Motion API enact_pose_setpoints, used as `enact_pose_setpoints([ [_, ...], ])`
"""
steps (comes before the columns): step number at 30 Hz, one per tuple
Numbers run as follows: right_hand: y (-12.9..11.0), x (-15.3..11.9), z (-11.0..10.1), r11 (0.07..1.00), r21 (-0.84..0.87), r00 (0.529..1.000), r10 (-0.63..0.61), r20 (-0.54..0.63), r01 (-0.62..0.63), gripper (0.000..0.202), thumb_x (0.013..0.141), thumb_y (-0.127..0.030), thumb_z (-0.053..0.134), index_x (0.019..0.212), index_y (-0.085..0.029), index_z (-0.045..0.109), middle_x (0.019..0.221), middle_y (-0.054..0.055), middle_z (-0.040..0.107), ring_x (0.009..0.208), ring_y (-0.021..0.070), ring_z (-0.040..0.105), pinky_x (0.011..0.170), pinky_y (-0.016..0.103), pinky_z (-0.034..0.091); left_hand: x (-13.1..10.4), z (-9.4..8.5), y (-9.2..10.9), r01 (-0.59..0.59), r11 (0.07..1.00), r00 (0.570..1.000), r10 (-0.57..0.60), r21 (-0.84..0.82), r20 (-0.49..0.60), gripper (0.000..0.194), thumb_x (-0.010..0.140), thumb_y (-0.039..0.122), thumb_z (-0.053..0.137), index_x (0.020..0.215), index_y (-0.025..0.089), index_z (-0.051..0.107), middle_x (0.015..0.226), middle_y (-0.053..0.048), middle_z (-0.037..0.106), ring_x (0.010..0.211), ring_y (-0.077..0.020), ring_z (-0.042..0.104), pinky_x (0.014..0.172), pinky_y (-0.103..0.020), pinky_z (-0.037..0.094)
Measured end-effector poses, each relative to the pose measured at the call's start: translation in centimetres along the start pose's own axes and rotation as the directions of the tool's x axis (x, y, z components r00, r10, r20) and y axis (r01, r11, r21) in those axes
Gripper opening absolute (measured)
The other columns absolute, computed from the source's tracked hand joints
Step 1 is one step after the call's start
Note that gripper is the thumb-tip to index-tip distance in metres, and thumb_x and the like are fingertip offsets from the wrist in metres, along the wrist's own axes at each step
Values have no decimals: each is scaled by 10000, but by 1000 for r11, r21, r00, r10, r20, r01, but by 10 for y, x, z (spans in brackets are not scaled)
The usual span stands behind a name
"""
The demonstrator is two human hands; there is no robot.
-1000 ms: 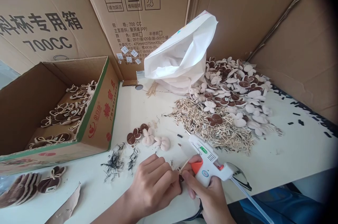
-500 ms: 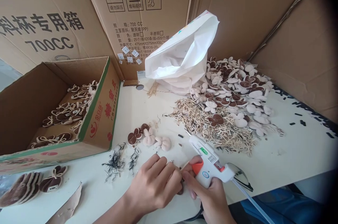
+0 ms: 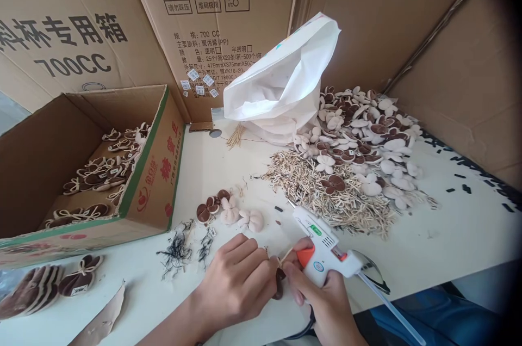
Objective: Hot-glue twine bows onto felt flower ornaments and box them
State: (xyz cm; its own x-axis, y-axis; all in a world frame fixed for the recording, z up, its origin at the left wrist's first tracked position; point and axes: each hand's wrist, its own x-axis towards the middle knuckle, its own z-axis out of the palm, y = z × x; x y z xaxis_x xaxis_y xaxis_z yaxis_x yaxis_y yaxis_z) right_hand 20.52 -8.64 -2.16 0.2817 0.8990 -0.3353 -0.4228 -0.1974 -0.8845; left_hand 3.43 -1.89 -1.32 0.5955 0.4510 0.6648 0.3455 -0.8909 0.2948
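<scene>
Near the table's front edge, my left hand (image 3: pixel 240 280) is closed round a small brown piece (image 3: pixel 278 286), which shows partly past its fingers. My right hand (image 3: pixel 322 291) holds a white and orange glue gun (image 3: pixel 322 242), its nozzle pointing up and left. The right thumb and fingertips also pinch a thin beige cord (image 3: pixel 286 256) beside the brown piece. Just beyond the hands lie brown bow-shaped pieces (image 3: pixel 207 209) and pale ones (image 3: pixel 250 220). Black threads (image 3: pixel 177 251) lie to the left of them.
An open carton (image 3: pixel 150 172) with finished bows stands at the left. Stacked brown pieces (image 3: pixel 30 291) and a paper scrap (image 3: pixel 101 319) lie in front. Behind are a white bag (image 3: pixel 281 85), a heap of bows (image 3: pixel 367 128) and short cords (image 3: pixel 334 199). Glasses (image 3: pixel 371 272) lie behind the gun.
My left hand has shifted slightly left, opening a small gap between the hands, so more of the brown piece and cord shows. The glue gun stays in my right hand.
</scene>
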Motion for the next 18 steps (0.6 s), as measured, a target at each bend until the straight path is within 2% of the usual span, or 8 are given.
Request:
enact_pose_setpoints([
  [3,2,-1,0,1000,2,1000,-3,-12,3,492,787,-457,1002,1046,-214,662,618,-67,620,507,110,390,550,318,291,-1,1,0,-2,998,1000,2,57,-9,184,963,16,608,897,187,602,644,16,538,586,-177,368,593,-354,262],
  [9,4,-2,0,1000,6,1000,4,-5,-4,492,792,-444,1001,1050,-231,640,565,-100,557,511,128,411,589,337,348,-2,-2,1,-111,967,994,113,231,2,322,935,22,645,724,215,496,633,18,486,582,-169,345,590,-379,186],
  [11,3,-1,0,1000,7,1000,7,0,-7,488,787,-451,1000,1041,-233,646,603,-80,603,501,124,407,566,331,328,-2,-2,1,-84,977,996,87,195,-5,284,936,33,643,749,212,524,629,20,486,578,-170,356,585,-374,201],
  [14,1,0,0,1000,-8,1000,-2,22,3,458,799,-456,991,1024,-216,673,661,-49,658,499,108,405,539,318,308,-2,-1,0,-5,997,1000,6,82,-11,144,943,45,638,897,181,627,662,5,561,586,-175,407,585,-358,272],
  [18,0,0,-1,1000,7,999,4,35,-4,445,812,-455,985,1029,-211,684,700,-31,692,498,102,429,539,312,328,-3,-1,0,-33,999,999,33,21,-28,122,953,39,660,1030,129,688,692,-21,652,579,-177,455,580,-354,328],
])
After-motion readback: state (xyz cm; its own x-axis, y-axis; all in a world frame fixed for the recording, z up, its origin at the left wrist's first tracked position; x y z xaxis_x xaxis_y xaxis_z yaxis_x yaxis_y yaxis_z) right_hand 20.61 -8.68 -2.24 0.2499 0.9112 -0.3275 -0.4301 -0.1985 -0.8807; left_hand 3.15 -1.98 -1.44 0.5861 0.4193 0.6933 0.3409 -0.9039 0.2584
